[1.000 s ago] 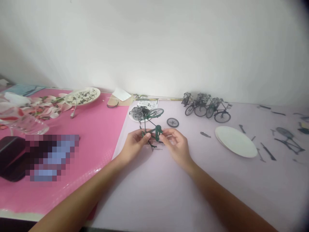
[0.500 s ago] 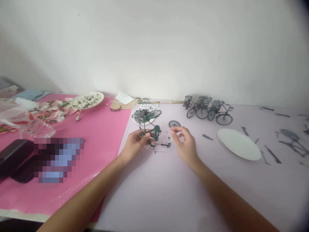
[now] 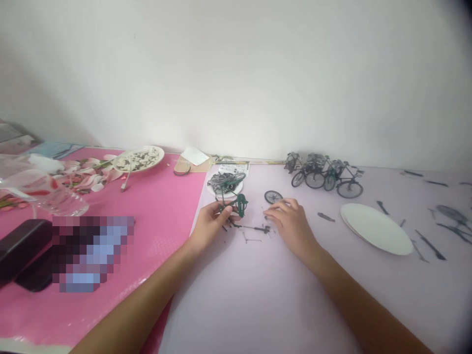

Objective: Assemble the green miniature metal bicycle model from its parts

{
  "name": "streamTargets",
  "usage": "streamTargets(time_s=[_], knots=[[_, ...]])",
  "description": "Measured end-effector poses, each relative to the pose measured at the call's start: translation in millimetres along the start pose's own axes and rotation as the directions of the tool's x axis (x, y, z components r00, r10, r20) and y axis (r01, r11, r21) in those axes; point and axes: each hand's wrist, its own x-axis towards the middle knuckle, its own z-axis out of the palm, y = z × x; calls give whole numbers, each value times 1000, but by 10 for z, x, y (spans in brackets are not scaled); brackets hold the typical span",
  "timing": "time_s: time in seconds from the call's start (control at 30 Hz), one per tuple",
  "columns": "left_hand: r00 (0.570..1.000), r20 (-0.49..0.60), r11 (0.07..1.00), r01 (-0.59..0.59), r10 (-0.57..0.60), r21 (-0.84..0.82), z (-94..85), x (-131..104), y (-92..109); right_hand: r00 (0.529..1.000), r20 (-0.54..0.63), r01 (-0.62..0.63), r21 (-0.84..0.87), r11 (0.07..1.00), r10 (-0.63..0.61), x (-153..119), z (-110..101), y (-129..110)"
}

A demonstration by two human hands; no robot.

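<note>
My left hand point(image 3: 214, 223) grips a dark green model bicycle frame point(image 3: 241, 204) between thumb and fingers, above the pale cloth. My right hand point(image 3: 289, 221) is low over the tabletop, its fingertips drawn together at a tiny part; whether they hold it I cannot make out. A loose black wheel point(image 3: 273, 197) lies just beyond these fingers. Between my hands rests a thin dark bar-like part point(image 3: 258, 228), with a slender grey part point(image 3: 252, 240) in front of it. Behind the frame, a white plate point(image 3: 236, 191) carries several dark bicycle pieces.
Several model bicycles point(image 3: 349, 188) stand near the wall. On the right, a white oval plate point(image 3: 376, 228) lies among scattered dark parts point(image 3: 430, 244). The pink cloth point(image 3: 158, 206) on the left holds a dish of pale bits point(image 3: 138, 160), a black case point(image 3: 25, 246) and a clear plastic cup point(image 3: 62, 199).
My right hand has come down to the small parts, and its fingers have drawn together. My left hand keeps the frame, turned slightly. The whole view has shifted a little.
</note>
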Motion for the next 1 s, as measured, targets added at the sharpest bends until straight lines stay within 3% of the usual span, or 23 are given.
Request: streamTargets(time_s=[0.7, 1.0], knots=[[997, 78, 999, 14, -10, -48, 12, -2, 19, 1000, -1, 22, 9, 1000, -22, 31, 21, 45], [999, -26, 997, -36, 35, -64, -202, 136, 111, 1000, 9, -23, -32, 999, 23, 38, -48, 130]])
